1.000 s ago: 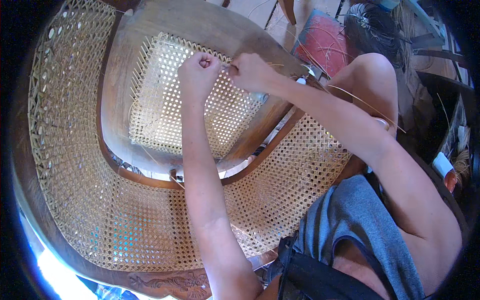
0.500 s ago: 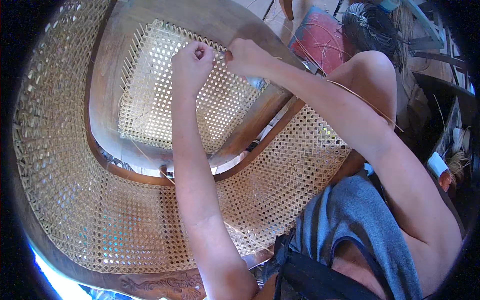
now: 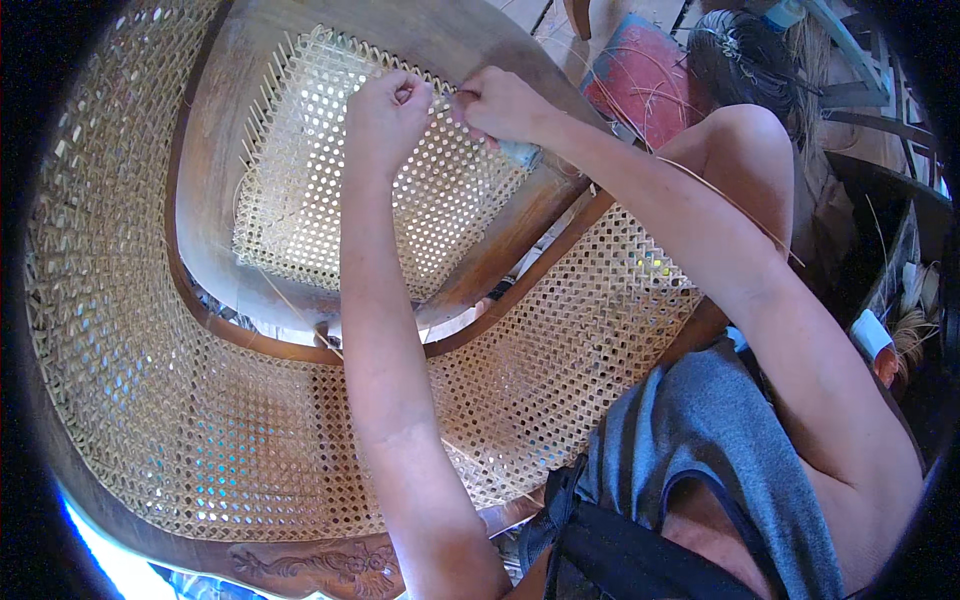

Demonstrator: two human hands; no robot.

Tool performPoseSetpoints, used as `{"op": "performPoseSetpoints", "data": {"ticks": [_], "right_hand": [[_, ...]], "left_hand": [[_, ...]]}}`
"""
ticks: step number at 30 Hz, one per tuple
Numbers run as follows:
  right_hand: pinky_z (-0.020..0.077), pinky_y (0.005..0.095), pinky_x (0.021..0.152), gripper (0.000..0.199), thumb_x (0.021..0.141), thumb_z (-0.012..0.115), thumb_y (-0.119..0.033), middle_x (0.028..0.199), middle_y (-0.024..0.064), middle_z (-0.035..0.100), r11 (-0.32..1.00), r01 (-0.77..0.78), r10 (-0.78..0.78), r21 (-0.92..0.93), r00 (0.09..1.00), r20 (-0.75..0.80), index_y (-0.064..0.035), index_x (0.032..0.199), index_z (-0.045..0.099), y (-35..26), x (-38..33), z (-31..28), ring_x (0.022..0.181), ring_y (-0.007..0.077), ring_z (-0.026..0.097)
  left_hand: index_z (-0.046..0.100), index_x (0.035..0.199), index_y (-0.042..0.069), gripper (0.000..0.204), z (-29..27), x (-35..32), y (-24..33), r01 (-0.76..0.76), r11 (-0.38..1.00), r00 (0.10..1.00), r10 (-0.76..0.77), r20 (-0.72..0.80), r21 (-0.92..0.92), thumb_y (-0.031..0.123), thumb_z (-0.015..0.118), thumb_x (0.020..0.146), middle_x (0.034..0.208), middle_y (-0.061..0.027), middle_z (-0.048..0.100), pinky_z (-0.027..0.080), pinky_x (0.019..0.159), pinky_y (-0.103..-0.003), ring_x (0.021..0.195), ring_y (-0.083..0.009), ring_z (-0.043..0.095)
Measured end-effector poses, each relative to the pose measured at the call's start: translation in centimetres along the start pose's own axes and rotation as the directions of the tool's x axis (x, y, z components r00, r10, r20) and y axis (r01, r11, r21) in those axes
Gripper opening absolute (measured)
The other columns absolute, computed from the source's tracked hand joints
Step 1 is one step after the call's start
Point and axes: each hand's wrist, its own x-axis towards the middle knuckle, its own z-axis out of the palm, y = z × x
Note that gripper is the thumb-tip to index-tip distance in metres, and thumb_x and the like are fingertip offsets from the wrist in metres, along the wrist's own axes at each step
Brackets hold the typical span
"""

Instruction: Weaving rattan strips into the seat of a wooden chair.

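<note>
Woven cane seat panel [image 3: 330, 170] sits inside a wide wooden seat frame [image 3: 215, 220], with loose strand ends sticking up along its left edge. Over the upper part of the weave, my left hand [image 3: 388, 115] is closed, fingers curled into a pinch; whatever lies between them is hidden. Just to its right, my right hand [image 3: 505, 105] is closed around a tool with a pale blue handle [image 3: 518, 153], whose working end I cannot make out. This hand is by the panel's upper right edge, close to the left fingertips but apart from them.
A curved cane backrest [image 3: 260, 440] with a carved wooden rim [image 3: 320, 565] wraps around the seat on the left and near side. At the upper right are a red board [image 3: 648, 80] with loose strands, a dark bundle [image 3: 740, 60] and a bluish wooden stool [image 3: 850, 60].
Both hands have shifted slightly up in the picture. The right hand has turned a little and moved right, and more of the pale blue handle shows. The chair appears slightly higher in view.
</note>
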Motion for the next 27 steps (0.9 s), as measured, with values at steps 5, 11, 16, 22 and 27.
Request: {"op": "performPoseSetpoints", "data": {"ticks": [5, 11, 16, 22, 27], "right_hand": [[0.0503, 0.034, 0.048, 0.023, 0.084, 0.055, -0.012, 0.06, 0.0117, 0.063, 0.998, -0.057, 0.057, 0.003, 0.995, 0.087, 0.0076, 0.076, 0.065, -0.6, 1.0, -0.5, 0.045, 0.0178, 0.059], [0.0536, 0.0352, 0.055, 0.024, 0.082, 0.057, -0.015, 0.062, 0.013, 0.066, 0.991, -0.027, 0.031, -0.13, 0.999, 0.03, 0.0059, 0.076, 0.067, -0.6, 0.5, -0.1, 0.05, 0.0211, 0.064], [0.0562, 0.0371, 0.058, 0.026, 0.082, 0.056, -0.017, 0.065, 0.0159, 0.069, 1.0, 0.0, -0.001, -0.022, 0.998, -0.067, 0.0048, 0.075, 0.069, -0.3, 0.1, 0.2, 0.054, 0.0247, 0.068], [0.0553, 0.0382, 0.057, 0.038, 0.092, 0.056, -0.026, 0.063, 0.0149, 0.068, 0.978, -0.189, 0.191, 0.091, 0.981, -0.021, 0.0045, 0.071, 0.066, -0.5, 0.3, 0.1, 0.052, 0.024, 0.067], [0.0567, 0.0392, 0.062, 0.041, 0.093, 0.055, -0.028, 0.059, 0.0144, 0.066, 0.998, -0.053, 0.051, -0.038, 0.998, -0.045, 0.003, 0.067, 0.066, -0.6, 0.0, 0.3, 0.055, 0.0267, 0.068]], "left_hand": [[0.07, 0.087, 0.002, 0.019, 0.1, 0.1, -0.4, -0.016, 0.998, 1.0, 0.016, -0.006, 0.053, 0.02, 0.065, 0.085, 0.071, -0.0104, 0.068, 0.05, 0.064, -0.033, 0.065, -0.0189, 0.066], [0.07, 0.088, 0.004, 0.02, 0.3, 0.0, -0.2, -0.125, 0.979, 0.989, 0.135, -0.053, 0.159, 0.023, 0.065, 0.083, 0.076, -0.0141, 0.069, 0.052, 0.066, -0.036, 0.069, -0.0288, 0.067], [0.071, 0.088, 0.005, 0.02, 0.0, 0.1, 0.6, -0.116, 0.967, 0.992, 0.123, -0.016, 0.228, 0.024, 0.065, 0.083, 0.077, -0.0146, 0.07, 0.053, 0.069, -0.038, 0.073, -0.0305, 0.069], [0.069, 0.088, 0.008, 0.01, 0.1, -1.1, 0.7, -0.269, 0.904, 0.95, 0.306, -0.065, 0.334, 0.015, 0.068, 0.081, 0.086, -0.0105, 0.063, 0.051, 0.067, -0.039, 0.075, -0.0283, 0.065], [0.066, 0.089, 0.009, 0.011, 1.7, -2.3, 0.5, -0.268, 0.844, 0.922, 0.365, -0.132, 0.464, 0.017, 0.067, 0.082, 0.089, -0.0108, 0.063, 0.053, 0.068, -0.041, 0.076, -0.03, 0.065]]}}
